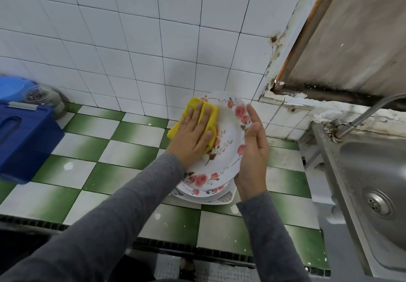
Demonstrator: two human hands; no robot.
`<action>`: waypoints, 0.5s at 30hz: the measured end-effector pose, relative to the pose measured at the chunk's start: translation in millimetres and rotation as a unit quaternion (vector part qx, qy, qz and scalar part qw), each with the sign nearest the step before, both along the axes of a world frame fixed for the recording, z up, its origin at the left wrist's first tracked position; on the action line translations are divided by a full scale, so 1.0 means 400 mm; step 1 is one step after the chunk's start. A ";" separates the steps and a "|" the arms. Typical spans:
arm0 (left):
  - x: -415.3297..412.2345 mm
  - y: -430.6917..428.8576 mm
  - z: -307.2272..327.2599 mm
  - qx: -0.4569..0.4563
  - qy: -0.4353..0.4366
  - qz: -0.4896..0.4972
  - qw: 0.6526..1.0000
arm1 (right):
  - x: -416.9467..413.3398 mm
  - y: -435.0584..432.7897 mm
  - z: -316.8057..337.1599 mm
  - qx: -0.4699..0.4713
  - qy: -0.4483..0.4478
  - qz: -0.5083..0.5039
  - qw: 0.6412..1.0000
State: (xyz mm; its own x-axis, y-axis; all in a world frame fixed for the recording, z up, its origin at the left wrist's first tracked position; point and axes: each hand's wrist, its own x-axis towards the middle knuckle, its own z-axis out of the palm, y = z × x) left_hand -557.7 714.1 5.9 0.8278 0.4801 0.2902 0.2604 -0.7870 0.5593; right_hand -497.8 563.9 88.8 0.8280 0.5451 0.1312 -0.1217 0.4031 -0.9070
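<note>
2 hands [193, 137] [252, 156], 1 cloth [194, 104], 1 tilted plate [228, 137]

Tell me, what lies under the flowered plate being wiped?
Beneath the flowered plate, more plates sit stacked on the tiled counter. Only their near edges show; the held plate covers the rest.
</note>
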 end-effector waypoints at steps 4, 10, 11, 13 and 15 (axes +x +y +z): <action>-0.004 -0.037 0.002 -0.044 0.037 -0.029 0.998 | 0.010 0.005 0.013 0.013 -0.004 -0.028 1.000; 0.001 -0.132 0.038 -0.108 -0.035 -0.078 0.990 | 0.021 0.019 0.000 0.012 -0.026 -0.021 0.999; 0.010 -0.131 0.041 -0.092 -0.040 -0.075 0.992 | 0.015 0.020 -0.003 0.005 -0.030 -0.016 0.999; 0.027 -0.118 0.045 -0.057 -0.044 -0.040 0.997 | 0.000 0.020 -0.008 -0.008 -0.033 -0.002 0.999; 0.034 -0.091 0.049 -0.040 -0.045 0.026 0.998 | -0.012 0.017 -0.011 -0.016 -0.022 0.005 1.000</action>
